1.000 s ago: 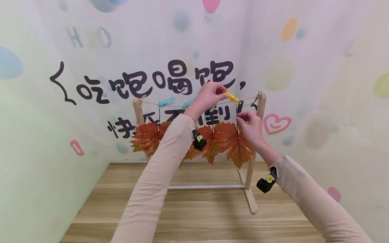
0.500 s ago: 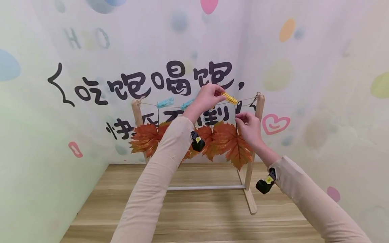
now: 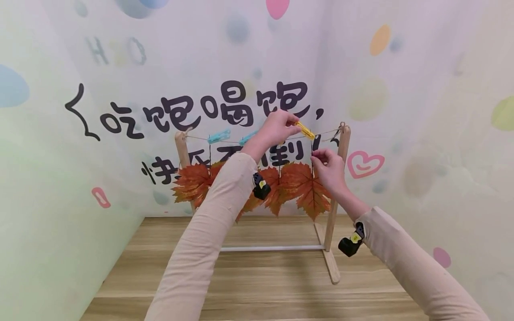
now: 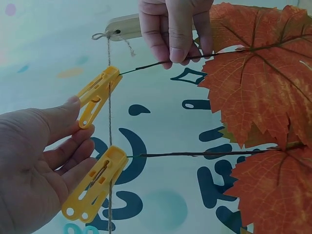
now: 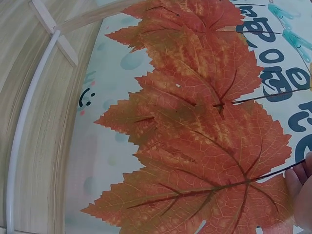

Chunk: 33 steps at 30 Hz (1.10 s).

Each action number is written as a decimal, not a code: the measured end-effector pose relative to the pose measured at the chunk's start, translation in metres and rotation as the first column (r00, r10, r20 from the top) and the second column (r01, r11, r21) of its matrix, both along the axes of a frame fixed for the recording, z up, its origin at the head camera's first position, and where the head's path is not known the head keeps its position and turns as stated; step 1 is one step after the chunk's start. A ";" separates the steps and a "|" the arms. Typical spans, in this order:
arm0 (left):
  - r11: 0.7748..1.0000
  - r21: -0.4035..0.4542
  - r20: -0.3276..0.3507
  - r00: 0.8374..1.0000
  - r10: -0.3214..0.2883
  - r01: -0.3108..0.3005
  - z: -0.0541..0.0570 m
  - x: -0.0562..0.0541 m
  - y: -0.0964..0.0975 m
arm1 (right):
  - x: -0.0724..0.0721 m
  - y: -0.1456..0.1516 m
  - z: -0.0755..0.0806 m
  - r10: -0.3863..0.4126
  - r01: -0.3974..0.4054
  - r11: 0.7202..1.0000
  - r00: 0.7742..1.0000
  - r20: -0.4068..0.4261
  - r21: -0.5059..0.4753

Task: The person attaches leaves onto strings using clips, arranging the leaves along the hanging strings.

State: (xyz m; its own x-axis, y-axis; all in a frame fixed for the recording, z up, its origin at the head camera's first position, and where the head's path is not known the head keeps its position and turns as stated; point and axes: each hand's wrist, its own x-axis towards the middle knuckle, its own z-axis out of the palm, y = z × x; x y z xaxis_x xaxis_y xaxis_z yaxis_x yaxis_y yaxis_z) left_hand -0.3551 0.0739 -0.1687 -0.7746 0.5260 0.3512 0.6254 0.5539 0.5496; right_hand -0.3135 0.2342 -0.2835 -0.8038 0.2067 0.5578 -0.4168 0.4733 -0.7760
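Observation:
My left hand [image 3: 279,128] pinches the handles of a yellow clothespin [image 4: 100,95] between thumb and fingers. The clothespin's front end sits on a twine line [image 4: 110,122], at the tip of a dark leaf stem [image 4: 151,65]. Lower down, the same stem is pinched by my right hand [image 3: 330,167]. An orange-red artificial maple leaf [image 5: 214,190] hangs from it, at the right end of a row. A second yellow clothespin [image 4: 95,185] holds the neighbouring leaf's stem on the twine, close beside my left fingers.
Wooden posts [image 3: 339,187] carry the twine, with a white rod [image 3: 273,248] low between them. Blue clothespins [image 3: 218,136] hold more leaves at the left. The stand's foot [image 3: 331,266] rests on a wood-grain table [image 3: 257,290]. A printed backdrop [image 3: 225,53] rises behind.
The yellow clothespin in my left hand tilts a little more steeply downward to the right. Both hands stay almost in place, and the right-end leaf has shifted very slightly.

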 end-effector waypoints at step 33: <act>0.997 0.064 -0.165 0.986 -0.020 0.031 0.000 0.023 -0.044 | 0.023 0.025 -0.003 0.000 0.003 0.995 0.999 -0.037 0.099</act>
